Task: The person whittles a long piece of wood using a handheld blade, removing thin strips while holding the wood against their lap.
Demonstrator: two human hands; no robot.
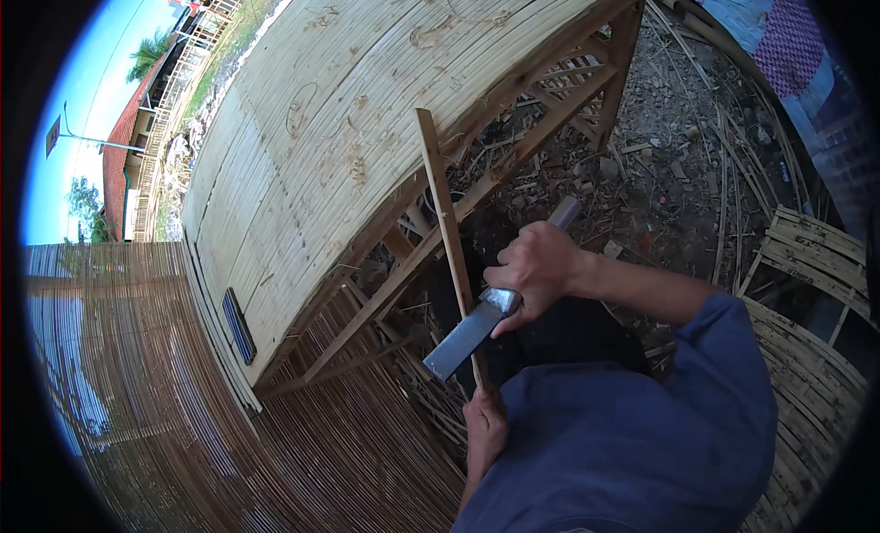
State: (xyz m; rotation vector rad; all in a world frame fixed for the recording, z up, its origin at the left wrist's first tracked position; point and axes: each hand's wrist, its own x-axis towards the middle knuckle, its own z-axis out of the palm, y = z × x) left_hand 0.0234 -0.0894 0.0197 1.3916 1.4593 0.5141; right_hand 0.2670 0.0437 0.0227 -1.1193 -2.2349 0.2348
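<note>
My right hand (539, 269) is closed round the handle of a broad-bladed knife (466, 337), which looks like a machete. Its wide grey blade points down to the left and crosses a long bamboo strip (445, 212). Whether the edge bites into the strip I cannot tell. Close to my body, my left hand (486, 428) grips the strip's lower end. The strip stands steeply, its upper end against or just in front of the edge of a bamboo-topped table (302, 166).
Thin curled shavings lie on the tabletop, and a dark flat bar (238, 325) rests near its left end. Bamboo scraps litter the ground (678, 166) at right. A slatted bamboo panel (807, 350) stands at far right, a bamboo screen (119, 368) at left.
</note>
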